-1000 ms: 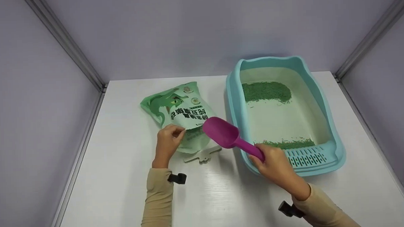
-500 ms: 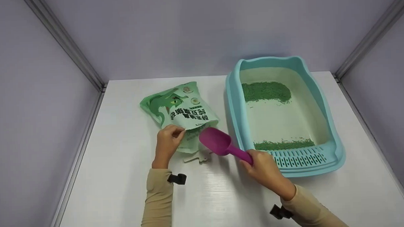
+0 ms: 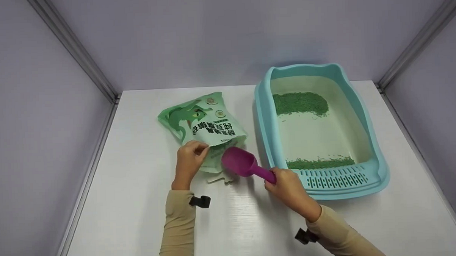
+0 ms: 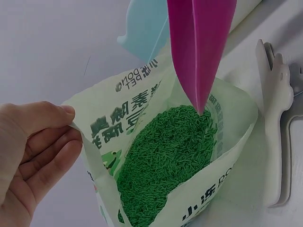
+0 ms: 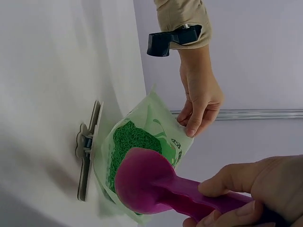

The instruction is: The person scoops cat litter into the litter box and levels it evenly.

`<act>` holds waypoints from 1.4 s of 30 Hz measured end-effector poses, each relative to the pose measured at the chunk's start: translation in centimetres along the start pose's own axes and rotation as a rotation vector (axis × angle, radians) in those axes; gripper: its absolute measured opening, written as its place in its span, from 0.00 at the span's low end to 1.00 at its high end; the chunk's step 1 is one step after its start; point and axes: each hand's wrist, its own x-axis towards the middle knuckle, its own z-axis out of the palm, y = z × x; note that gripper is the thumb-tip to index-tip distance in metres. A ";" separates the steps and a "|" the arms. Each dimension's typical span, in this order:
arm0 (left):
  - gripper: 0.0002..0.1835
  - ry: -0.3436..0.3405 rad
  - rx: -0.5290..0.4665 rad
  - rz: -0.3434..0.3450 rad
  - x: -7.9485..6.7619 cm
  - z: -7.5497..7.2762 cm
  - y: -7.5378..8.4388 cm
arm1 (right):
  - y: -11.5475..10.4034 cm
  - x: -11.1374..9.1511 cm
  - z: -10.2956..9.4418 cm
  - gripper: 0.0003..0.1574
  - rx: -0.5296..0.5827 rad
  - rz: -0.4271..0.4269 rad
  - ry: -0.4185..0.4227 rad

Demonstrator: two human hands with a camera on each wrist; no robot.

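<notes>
A green-and-white cat litter bag (image 3: 203, 123) lies with its mouth toward me. My left hand (image 3: 190, 161) pinches the upper edge of that mouth between thumb and fingers and holds it raised. Inside, green litter pellets (image 4: 161, 156) show in the left wrist view. My right hand (image 3: 291, 190) grips the handle of a magenta litter scoop (image 3: 238, 161), whose bowl hangs at the bag's mouth. In the left wrist view the scoop's tip points down over the pellets; whether it touches them I cannot tell.
A light blue litter box (image 3: 265, 115) stands at the right, green pellets lying in two patches inside. A pale bag clip (image 4: 274, 101) rests on the white table (image 3: 239, 226) near the bag's mouth. Walls (image 3: 217, 37) enclose the back and both sides.
My right hand has carried the scoop left and toward me, away from the litter box and down to the bag's mouth. The left hand and bag have hardly moved.
</notes>
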 end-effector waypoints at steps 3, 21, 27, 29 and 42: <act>0.02 0.003 0.005 0.005 0.0 0.0 -0.1 | -0.3 0.3 0.5 0.06 0.016 0.032 -0.027; 0.03 -0.010 0.010 -0.016 0.0 -0.2 0.3 | -1.6 1.3 2.5 0.12 -0.196 -0.004 0.110; 0.02 -0.004 0.004 -0.016 -0.1 -0.2 0.3 | -2.4 2.2 3.3 0.13 -0.286 0.037 0.115; 0.03 -0.001 0.006 -0.017 -0.1 -0.2 0.3 | -2.7 2.5 3.6 0.14 -0.319 0.048 0.132; 0.03 0.011 0.026 -0.003 0.1 -0.2 0.5 | -4.1 4.3 6.2 0.07 -0.364 0.072 0.143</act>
